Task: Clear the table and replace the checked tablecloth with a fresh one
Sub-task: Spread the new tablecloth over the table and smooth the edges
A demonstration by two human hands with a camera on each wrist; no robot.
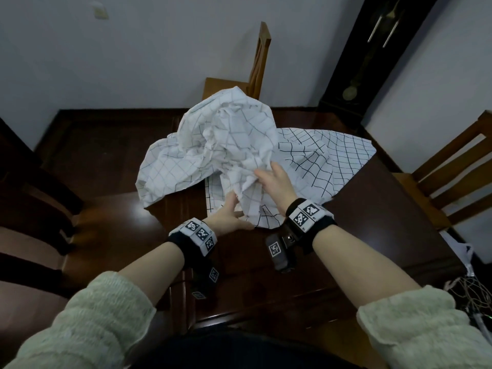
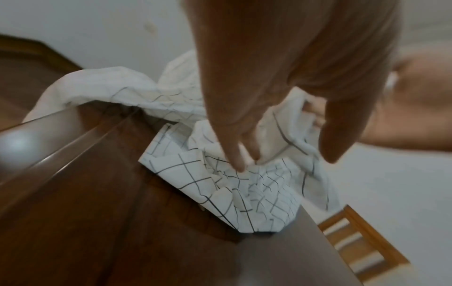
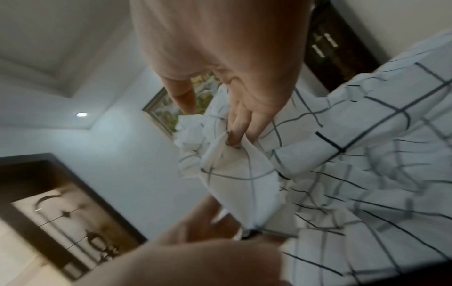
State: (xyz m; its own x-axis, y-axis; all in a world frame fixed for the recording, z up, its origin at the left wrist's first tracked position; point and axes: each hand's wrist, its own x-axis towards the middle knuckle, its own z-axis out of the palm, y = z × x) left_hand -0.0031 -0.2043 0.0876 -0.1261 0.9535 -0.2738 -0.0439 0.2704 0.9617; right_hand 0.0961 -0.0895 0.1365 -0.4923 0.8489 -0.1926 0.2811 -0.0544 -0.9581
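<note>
The white cotton tablecloth with a thin black check (image 1: 226,145) lies bunched in a heap on the dark polished wooden worktop (image 1: 359,249), its flatter part trailing toward the far right corner. The right hand (image 1: 274,179) grips the crumpled middle; the left hand (image 1: 229,217), fingers extended, touches the near folds. Light wooden chairs (image 1: 259,62) stand by grey walls.

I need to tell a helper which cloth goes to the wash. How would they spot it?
Find the dark wooden table. On it, bunched in a heap, lies the checked tablecloth: white with thin dark grid lines, the only fabric there.
</note>
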